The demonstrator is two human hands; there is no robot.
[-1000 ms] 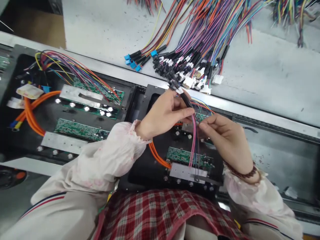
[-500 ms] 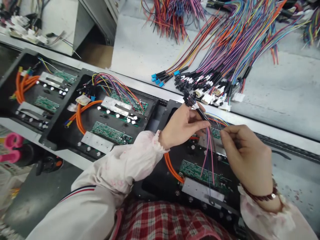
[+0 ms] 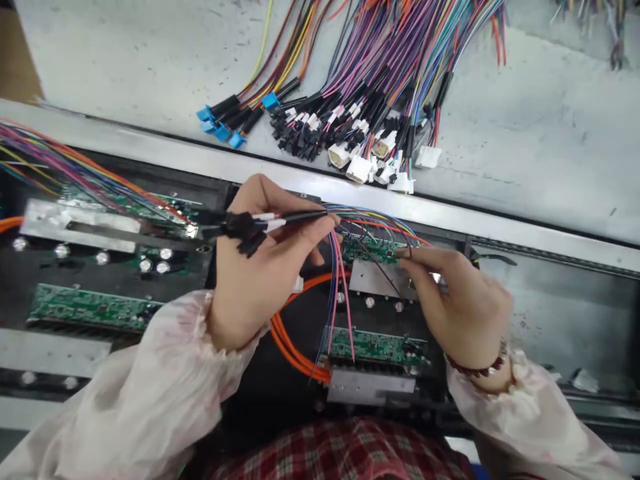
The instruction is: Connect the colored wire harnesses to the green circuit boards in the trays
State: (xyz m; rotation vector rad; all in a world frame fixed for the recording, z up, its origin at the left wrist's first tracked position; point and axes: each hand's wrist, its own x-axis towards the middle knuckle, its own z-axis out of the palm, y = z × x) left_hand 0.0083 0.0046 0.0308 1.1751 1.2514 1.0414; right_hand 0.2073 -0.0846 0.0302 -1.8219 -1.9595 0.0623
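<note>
My left hand (image 3: 265, 260) pinches a wire harness (image 3: 305, 216) by its black sleeve, over the black housing. Black connectors (image 3: 244, 230) of the harness stick out to the left, across the back of the hand. Pink and blue wires (image 3: 336, 287) hang down from the fingers. My right hand (image 3: 455, 300) is closed, thumb against forefinger, on a thin dark wire at the right end of the upper green circuit board (image 3: 373, 248). Below lies a lower green board (image 3: 375, 348) beside a metal plate (image 3: 370, 387). Orange cables (image 3: 287, 347) curve at the left of the boards.
Bundled wires (image 3: 385, 60) with black, white and blue connectors (image 3: 220, 127) lie on the metal bench behind a raised rail (image 3: 175, 143). Another housing with boards (image 3: 90, 307) stands at the left.
The view has shifted right and closer. My left hand has turned, so the harness lies level with its connectors to the left. My right hand has moved to the upper board's right end.
</note>
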